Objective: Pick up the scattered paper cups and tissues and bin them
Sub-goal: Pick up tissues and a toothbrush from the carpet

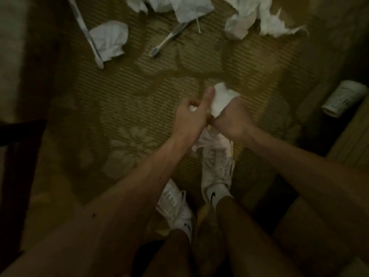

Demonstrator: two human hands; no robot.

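- Tissue wad (220, 100), head view: it is white and crumpled, held in mid-air above the patterned carpet (123, 100). The right hand (233, 116) has its fingers curled round it.
- The left hand (188, 114) meets it from the other side. Its fingers are curled in, its thumb presses on the wad's edge, and a scrap of white shows inside the curl.
- A looser tissue tail (202, 139) hangs below both hands over a white sneaker (217, 170). I cannot tell whether it belongs to the same wad.
- On the floor, a paper cup (343, 98) lies on its side at the far right, well apart from the hands. A crumpled tissue (109, 40) lies at upper left, and a tissue heap (169, 6) runs along the top edge, touching a toothbrush (169, 38).
- No bin is in view.
- The step in hand looks like compacting the load.
  - Squeeze everything into one fist and tuck the hanging tail in so nothing drops on the way.
  - Keep the other hand free for the cup or the next tissue.
  - Lift tissues clear of the toothbrush rather than dragging it along.
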